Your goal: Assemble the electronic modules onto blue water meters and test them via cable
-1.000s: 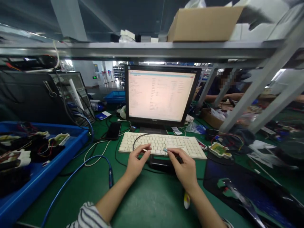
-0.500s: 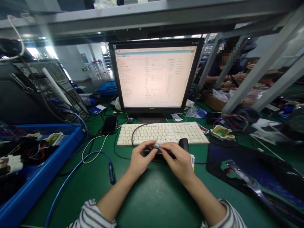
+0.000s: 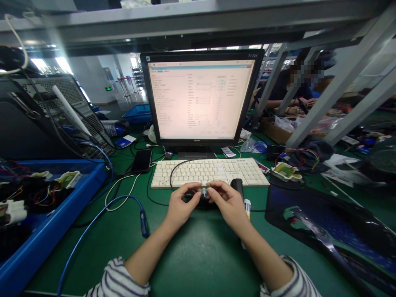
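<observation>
My left hand (image 3: 183, 205) and my right hand (image 3: 228, 203) meet in front of the white keyboard (image 3: 204, 172). Between their fingertips is a small part (image 3: 203, 191), pale with a bluish, shiny piece; its kind is too small to tell. The thumb and fingers of each hand pinch it from either side. Behind the fingers lies a black object with a cable, partly hidden by the hands. A black handle-like object (image 3: 237, 186) stands beside my right hand, and a white and yellow pen-like item (image 3: 247, 208) shows past that wrist.
A monitor (image 3: 198, 144) stands behind the keyboard. At left are a blue bin (image 3: 58, 222) of wired parts, a phone (image 3: 142, 161) and a blue cable with a plug (image 3: 144, 225). At right lie a circuit board (image 3: 286, 171) and a dark mat (image 3: 287, 206). Another person sits beyond the metal frame.
My fingers have shifted on the small part, which is now turned so its bluish piece faces me. My right hand has rolled slightly, and the view has moved a little.
</observation>
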A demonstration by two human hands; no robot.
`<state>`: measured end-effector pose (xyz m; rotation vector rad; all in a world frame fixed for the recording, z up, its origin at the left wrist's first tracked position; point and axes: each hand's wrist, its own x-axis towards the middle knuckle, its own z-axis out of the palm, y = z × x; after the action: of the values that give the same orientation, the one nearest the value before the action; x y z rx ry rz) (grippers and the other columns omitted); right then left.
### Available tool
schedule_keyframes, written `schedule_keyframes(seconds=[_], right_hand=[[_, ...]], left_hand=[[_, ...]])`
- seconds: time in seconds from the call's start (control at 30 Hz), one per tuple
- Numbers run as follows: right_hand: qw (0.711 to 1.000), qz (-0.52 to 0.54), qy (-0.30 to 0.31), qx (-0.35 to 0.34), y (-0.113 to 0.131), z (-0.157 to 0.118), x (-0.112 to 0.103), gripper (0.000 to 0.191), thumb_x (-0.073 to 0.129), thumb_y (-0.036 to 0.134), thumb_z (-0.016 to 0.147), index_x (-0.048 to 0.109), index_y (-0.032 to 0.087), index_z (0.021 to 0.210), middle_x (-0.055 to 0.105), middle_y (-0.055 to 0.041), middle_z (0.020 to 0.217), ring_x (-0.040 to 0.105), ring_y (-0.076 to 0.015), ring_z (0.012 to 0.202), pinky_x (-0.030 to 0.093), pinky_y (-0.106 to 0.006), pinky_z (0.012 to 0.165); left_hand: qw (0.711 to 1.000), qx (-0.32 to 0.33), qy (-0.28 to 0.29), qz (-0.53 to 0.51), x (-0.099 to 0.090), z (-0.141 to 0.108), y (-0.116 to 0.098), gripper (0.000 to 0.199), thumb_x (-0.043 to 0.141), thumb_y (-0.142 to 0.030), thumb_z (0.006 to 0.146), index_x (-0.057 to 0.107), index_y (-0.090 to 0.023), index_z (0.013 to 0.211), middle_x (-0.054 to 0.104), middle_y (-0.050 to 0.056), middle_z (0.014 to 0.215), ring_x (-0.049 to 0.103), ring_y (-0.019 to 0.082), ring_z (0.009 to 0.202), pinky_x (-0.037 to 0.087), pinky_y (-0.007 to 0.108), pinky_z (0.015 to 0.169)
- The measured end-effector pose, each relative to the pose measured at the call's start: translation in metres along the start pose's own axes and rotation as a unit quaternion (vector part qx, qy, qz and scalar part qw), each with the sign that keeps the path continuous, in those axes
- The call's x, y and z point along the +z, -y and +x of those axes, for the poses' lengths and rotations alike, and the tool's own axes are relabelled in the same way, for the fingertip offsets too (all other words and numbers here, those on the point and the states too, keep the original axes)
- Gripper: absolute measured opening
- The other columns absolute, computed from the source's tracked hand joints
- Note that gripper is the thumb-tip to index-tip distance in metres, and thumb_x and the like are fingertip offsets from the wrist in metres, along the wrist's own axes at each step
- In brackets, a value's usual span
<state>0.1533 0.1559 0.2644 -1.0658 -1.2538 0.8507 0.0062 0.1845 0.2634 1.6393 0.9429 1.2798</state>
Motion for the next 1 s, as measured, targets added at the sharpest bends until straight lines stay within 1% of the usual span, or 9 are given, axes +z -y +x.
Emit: schedule_keyframes(seconds=[0.07, 0.13, 0.2, 0.3, 0.4, 0.63, 0.8, 0.9, 1.0], right_hand=[[0.996, 0.075, -0.012, 0.055, -0.0011, 0.0023, 0.0011, 0.033, 0.068, 0.047, 0.072, 0.062, 0.017, 0.084, 0.065, -0.0026, 0.067, 0.061, -0.0158, 0.057, 0.053, -0.027, 0.051], [0.987, 0.131, -0.015, 0.096, -0.0025, 0.0041, 0.0018, 0.037, 0.072, 0.048, 0.068, 0.062, 0.016, 0.083, 0.064, -0.0020, 0.062, 0.061, -0.0152, 0.055, 0.053, -0.025, 0.051], [0.978, 0.171, -0.021, 0.119, -0.0040, 0.0048, 0.0022, 0.039, 0.075, 0.047, 0.065, 0.062, 0.015, 0.083, 0.064, -0.0017, 0.060, 0.062, -0.0140, 0.054, 0.052, -0.023, 0.052], [0.971, 0.196, -0.034, 0.134, -0.0049, 0.0042, 0.0030, 0.038, 0.077, 0.046, 0.064, 0.063, 0.015, 0.083, 0.065, -0.0011, 0.062, 0.062, -0.0129, 0.056, 0.052, -0.021, 0.051], [0.970, 0.198, -0.031, 0.136, -0.0041, 0.0031, 0.0041, 0.038, 0.077, 0.045, 0.064, 0.063, 0.015, 0.082, 0.065, -0.0015, 0.062, 0.062, -0.0133, 0.056, 0.052, -0.021, 0.052], [0.976, 0.180, -0.028, 0.117, -0.0019, 0.0025, 0.0047, 0.037, 0.076, 0.045, 0.064, 0.061, 0.016, 0.082, 0.065, -0.0012, 0.065, 0.063, -0.0150, 0.058, 0.054, -0.024, 0.054], [0.983, 0.149, -0.021, 0.104, 0.0008, 0.0013, 0.0046, 0.037, 0.077, 0.043, 0.062, 0.063, 0.018, 0.085, 0.065, -0.0009, 0.070, 0.062, -0.0141, 0.059, 0.057, -0.029, 0.061], [0.987, 0.125, -0.011, 0.096, -0.0005, 0.0003, 0.0050, 0.039, 0.077, 0.045, 0.063, 0.064, 0.019, 0.088, 0.065, -0.0022, 0.075, 0.063, -0.0159, 0.062, 0.058, -0.033, 0.064], [0.991, 0.100, -0.013, 0.084, -0.0031, -0.0004, 0.0049, 0.037, 0.074, 0.046, 0.065, 0.065, 0.019, 0.088, 0.065, -0.0028, 0.075, 0.064, -0.0171, 0.064, 0.058, -0.034, 0.066]], left_hand=[[1.000, -0.013, -0.013, -0.010, -0.0005, 0.0005, 0.0023, 0.021, 0.062, -0.023, 0.073, 0.066, -0.017, 0.092, 0.070, 0.003, 0.078, 0.064, 0.014, 0.072, 0.051, 0.025, 0.070], [0.999, -0.022, -0.024, -0.017, -0.0013, 0.0012, 0.0042, 0.021, 0.062, -0.023, 0.074, 0.064, -0.017, 0.093, 0.069, 0.003, 0.078, 0.064, 0.014, 0.074, 0.051, 0.025, 0.071], [0.999, -0.021, -0.032, -0.017, -0.0019, 0.0016, 0.0049, 0.019, 0.062, -0.023, 0.074, 0.064, -0.016, 0.092, 0.069, 0.003, 0.079, 0.064, 0.014, 0.075, 0.050, 0.024, 0.071], [0.999, -0.007, -0.030, -0.013, -0.0022, 0.0018, 0.0037, 0.011, 0.063, -0.022, 0.073, 0.063, -0.017, 0.083, 0.068, 0.003, 0.077, 0.063, 0.013, 0.073, 0.049, 0.024, 0.069], [1.000, 0.004, -0.021, -0.008, -0.0022, 0.0019, 0.0013, 0.005, 0.063, -0.021, 0.073, 0.063, -0.017, 0.075, 0.066, 0.001, 0.074, 0.060, 0.012, 0.071, 0.048, 0.023, 0.068], [1.000, 0.017, -0.015, -0.006, -0.0019, 0.0017, -0.0004, 0.005, 0.061, -0.021, 0.075, 0.062, -0.017, 0.074, 0.065, 0.002, 0.074, 0.059, 0.013, 0.071, 0.048, 0.024, 0.067], [0.999, 0.031, -0.017, -0.008, -0.0027, 0.0023, 0.0011, 0.004, 0.060, -0.021, 0.075, 0.062, -0.018, 0.074, 0.064, 0.002, 0.074, 0.059, 0.013, 0.072, 0.048, 0.024, 0.068], [0.999, 0.039, -0.018, -0.004, -0.0035, 0.0033, 0.0015, 0.004, 0.061, -0.020, 0.074, 0.063, -0.017, 0.072, 0.064, 0.002, 0.073, 0.059, 0.014, 0.072, 0.048, 0.024, 0.068], [0.999, 0.049, -0.018, 0.000, -0.0043, 0.0036, 0.0011, 0.004, 0.061, -0.019, 0.074, 0.064, -0.017, 0.071, 0.064, 0.003, 0.073, 0.060, 0.014, 0.073, 0.048, 0.025, 0.069]])
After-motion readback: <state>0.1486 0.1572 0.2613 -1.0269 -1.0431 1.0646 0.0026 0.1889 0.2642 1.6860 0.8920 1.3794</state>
